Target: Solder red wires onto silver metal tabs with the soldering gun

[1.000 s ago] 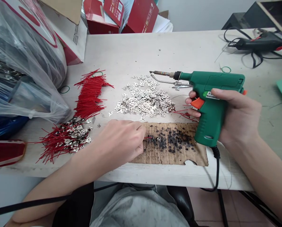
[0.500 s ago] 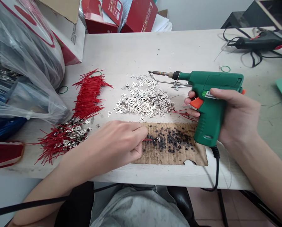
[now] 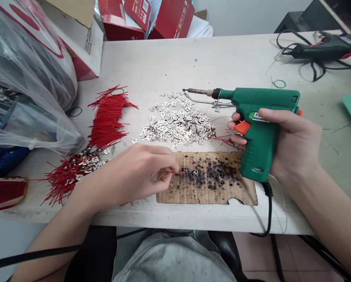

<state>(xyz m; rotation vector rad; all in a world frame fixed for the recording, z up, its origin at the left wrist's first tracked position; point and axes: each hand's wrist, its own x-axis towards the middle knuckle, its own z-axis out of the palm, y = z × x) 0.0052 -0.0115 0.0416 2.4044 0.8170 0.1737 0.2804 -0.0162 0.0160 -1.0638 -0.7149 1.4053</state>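
Observation:
My left hand (image 3: 146,170) is closed, its thumb and fingertips pinching a red wire (image 3: 179,172). At the wire's right end lies a small metal terminal (image 3: 195,173), over a scorched piece of cardboard (image 3: 166,196). My right hand (image 3: 295,137) wraps round the grip of a green soldering gun (image 3: 259,133), fingers beside its orange trigger. The gun's tip (image 3: 188,91) points left, above the far edge of a pile of loose metal terminals (image 3: 178,125). A few red wires (image 3: 226,139) lie between that pile and the gun.
Left of the terminals lies a stack of red wires (image 3: 107,117); nearer me is a heap of wires with terminals (image 3: 63,176). Plastic bags (image 3: 46,78) crowd the left side. A black corded tool (image 3: 322,49) rests at the back right. The gun's cord (image 3: 270,211) hangs over the front edge.
My left hand has drawn slightly left and its fingers have loosened into a pinch, so more of the red wire shows. The soldering gun has hardly moved; the whole view shifted slightly.

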